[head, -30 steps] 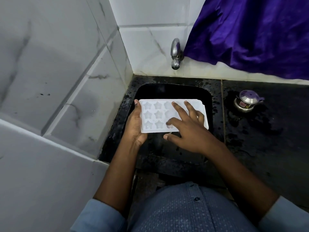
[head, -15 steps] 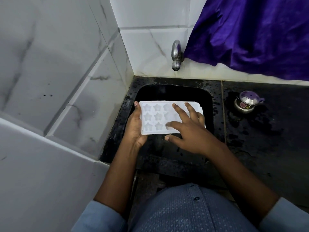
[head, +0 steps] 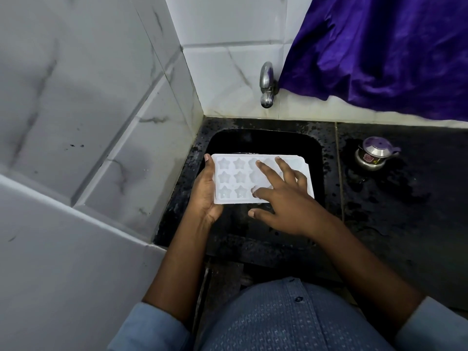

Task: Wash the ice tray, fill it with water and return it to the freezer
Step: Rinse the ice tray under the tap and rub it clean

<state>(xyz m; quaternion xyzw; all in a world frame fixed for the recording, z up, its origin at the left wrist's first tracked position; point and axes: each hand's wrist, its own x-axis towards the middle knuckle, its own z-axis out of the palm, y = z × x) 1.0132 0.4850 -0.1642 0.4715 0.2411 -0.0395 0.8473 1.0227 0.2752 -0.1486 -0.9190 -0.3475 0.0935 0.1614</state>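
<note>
Blue button-front shirt (head: 278,325) with a fine pale pattern, dark buttons (head: 298,299), lighter blue sleeves (head: 152,330) above bare forearms.

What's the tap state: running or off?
Off, as far as shows: no stream falls from the tap into the sink. The left hand holds the ice tray over the sink.

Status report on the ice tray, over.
Left hand grips ice tray over sink. Right hand open, fingers spread on its cavities. No water seen from tap.
</note>
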